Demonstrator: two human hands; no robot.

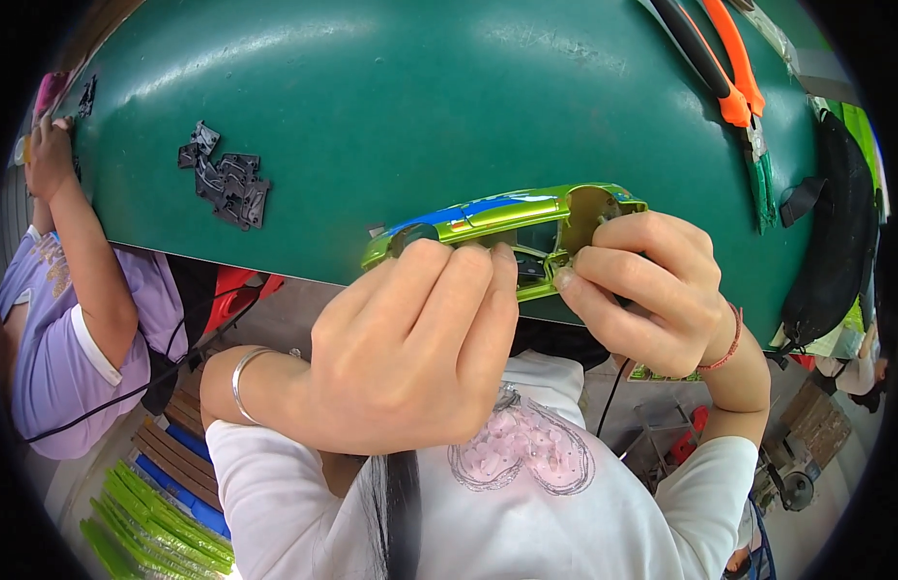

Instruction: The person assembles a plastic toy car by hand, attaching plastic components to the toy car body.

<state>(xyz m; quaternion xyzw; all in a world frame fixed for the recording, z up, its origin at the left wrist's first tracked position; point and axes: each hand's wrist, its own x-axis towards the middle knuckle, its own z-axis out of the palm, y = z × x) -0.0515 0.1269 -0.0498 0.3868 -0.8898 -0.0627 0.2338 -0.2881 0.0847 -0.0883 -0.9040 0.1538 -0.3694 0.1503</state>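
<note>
A shiny lime-green toy car body (490, 209) with blue markings is held on its side over the table's near edge. Its window and wheel openings show, and a dark part is visible inside. My left hand (410, 353) is closed on the lower left part of the shell, its fingertips partly hidden behind it. At the right end, my right hand (652, 290) pinches the shell's edge beside an opening, thumb and forefinger almost together. Whether a small piece also sits between those fingers I cannot make out.
On the green table (401, 116) lies a loose pile of black plastic parts (231, 184). Pliers (734, 82) with orange and black handles rest at the far right, near a black pouch (836, 227). Another person's hand (51, 159) is at the left edge.
</note>
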